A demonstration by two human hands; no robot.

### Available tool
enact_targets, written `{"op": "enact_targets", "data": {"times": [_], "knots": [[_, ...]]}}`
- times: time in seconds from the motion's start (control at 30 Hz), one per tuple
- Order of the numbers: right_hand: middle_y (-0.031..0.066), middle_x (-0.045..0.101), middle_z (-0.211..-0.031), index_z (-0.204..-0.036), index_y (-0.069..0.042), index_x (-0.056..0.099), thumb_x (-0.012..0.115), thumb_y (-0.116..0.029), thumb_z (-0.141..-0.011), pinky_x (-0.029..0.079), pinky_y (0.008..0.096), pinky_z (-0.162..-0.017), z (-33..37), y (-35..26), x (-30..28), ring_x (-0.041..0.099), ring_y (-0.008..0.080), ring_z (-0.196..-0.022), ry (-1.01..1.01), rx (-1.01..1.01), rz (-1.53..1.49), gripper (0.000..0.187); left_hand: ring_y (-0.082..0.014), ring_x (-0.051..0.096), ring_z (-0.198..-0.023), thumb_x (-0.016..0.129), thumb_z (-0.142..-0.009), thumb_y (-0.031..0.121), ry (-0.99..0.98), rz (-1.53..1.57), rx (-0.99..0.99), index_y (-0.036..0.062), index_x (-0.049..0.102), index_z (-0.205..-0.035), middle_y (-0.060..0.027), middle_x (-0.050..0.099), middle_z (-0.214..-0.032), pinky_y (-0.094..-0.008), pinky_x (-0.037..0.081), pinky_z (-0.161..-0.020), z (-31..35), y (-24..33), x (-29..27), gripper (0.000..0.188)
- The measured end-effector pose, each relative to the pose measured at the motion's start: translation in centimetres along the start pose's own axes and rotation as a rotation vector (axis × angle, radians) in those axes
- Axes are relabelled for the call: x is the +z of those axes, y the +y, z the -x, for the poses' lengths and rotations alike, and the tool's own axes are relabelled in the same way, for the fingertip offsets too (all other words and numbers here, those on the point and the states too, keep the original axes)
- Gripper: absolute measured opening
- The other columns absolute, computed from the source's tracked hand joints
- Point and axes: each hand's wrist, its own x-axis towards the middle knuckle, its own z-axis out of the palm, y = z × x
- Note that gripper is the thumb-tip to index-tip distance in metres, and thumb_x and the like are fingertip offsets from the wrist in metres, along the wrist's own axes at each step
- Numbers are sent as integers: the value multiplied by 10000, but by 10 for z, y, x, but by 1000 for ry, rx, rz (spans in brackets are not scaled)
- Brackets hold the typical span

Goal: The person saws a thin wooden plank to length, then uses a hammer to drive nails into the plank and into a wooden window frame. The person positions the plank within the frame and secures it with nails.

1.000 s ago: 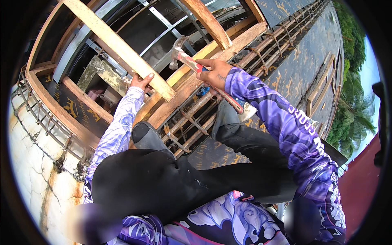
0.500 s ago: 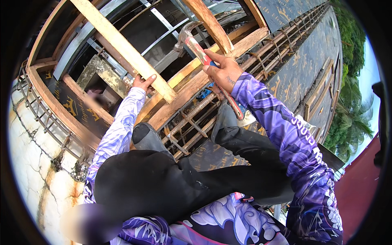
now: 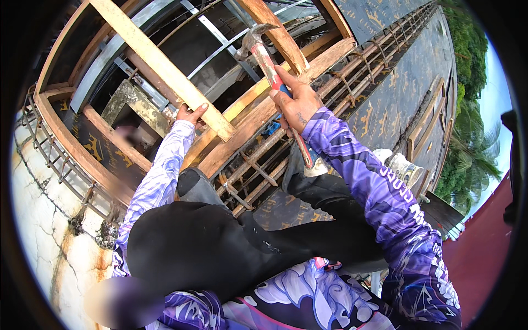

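My right hand (image 3: 300,103) is wrapped round the red and blue handle of a claw hammer (image 3: 264,60). The steel head points away from me, raised over the timber frame. My left hand (image 3: 190,116) grips a pale wooden board (image 3: 157,69) close to its near end, thumb on top and the other fingers partly hidden beneath. That end of the board rests across a long timber beam (image 3: 236,137). I cannot see a nail at the board's end.
Tied steel rebar (image 3: 258,165) runs beside the beam, between my legs. Dark printed plywood panels (image 3: 379,104) spread to the right, near a white container (image 3: 404,169). An open framed hole with metal bars (image 3: 212,30) lies ahead. Cracked concrete (image 3: 47,220) is at left.
My right hand has shifted slightly left, and the hammer stands a little more upright with its head farther from me. My left hand keeps its hold on the board.
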Motion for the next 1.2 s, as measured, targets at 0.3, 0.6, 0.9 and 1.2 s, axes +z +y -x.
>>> {"op": "enact_targets", "data": {"times": [0.3, 0.6, 0.9, 1.2], "knots": [[60, 529, -615, -1491, -82, 321, 530, -138, -930, 461, 331, -368, -10, -1, -11, 557, 163, -432, -121, 86, 142, 601, -315, 658, -1025, 845, -743, 224, 3, 37, -6, -35, 292, -1395, -238, 606, -1172, -439, 602, -826, -13, -5, -4, 894], [169, 678, -853, -1465, -92, 376, 539, -172, -920, 545, 360, -444, -13, 19, 19, 617, 194, -480, -324, 242, 350, 574, -301, 672, -990, 851, -735, 251, 12, 70, 2, -30, 335, -1383, -213, 617, -1152, -421, 616, -789, -10, -15, -2, 875], [142, 666, -771, -1469, -130, 384, 524, -161, -912, 543, 331, -451, 0, 23, 21, 615, 183, -482, -317, 194, 324, 576, -318, 656, -1014, 845, -743, 190, 21, 66, -32, -17, 341, -1364, -214, 598, -1177, -462, 599, -818, -9, -8, -7, 826], [129, 630, -666, -1491, -159, 342, 515, -193, -950, 502, 347, -409, -10, 9, 3, 589, 185, -449, 19, -39, 192, 569, -327, 662, -983, 844, -747, 213, 18, 38, 8, -36, 311, -1358, -221, 612, -1132, -493, 584, -825, -17, -14, -12, 849]]}}
